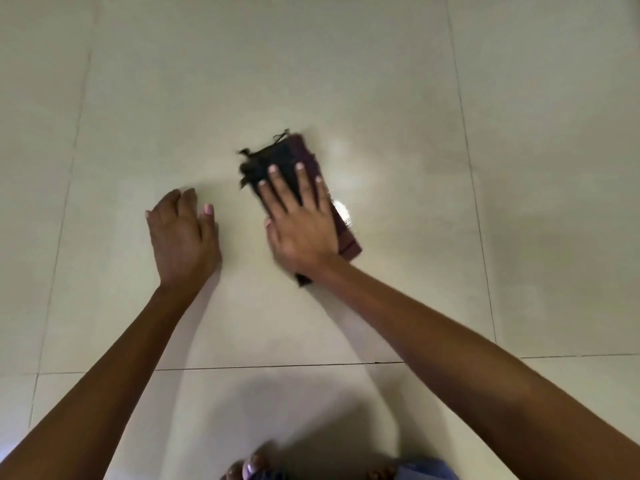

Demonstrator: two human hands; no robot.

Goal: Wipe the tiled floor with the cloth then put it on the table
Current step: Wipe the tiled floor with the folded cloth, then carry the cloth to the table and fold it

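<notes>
A dark folded cloth (pixel 282 155), maroon and black with a frayed black fringe at its far end, lies on the pale tiled floor (pixel 381 81) in the middle of the view. My right hand (pixel 301 223) presses flat on top of it, fingers spread, covering its middle. My left hand (pixel 181 237) rests on the bare tile to the left of the cloth, palm down and holding nothing. A bright glare spot sits on the tile just right of the cloth. No table is in view.
Large cream tiles with thin dark grout lines fill the view. My toes (pixel 249 467) and a bit of blue fabric (pixel 419 471) show at the bottom edge, with my shadow on the tile in front of them.
</notes>
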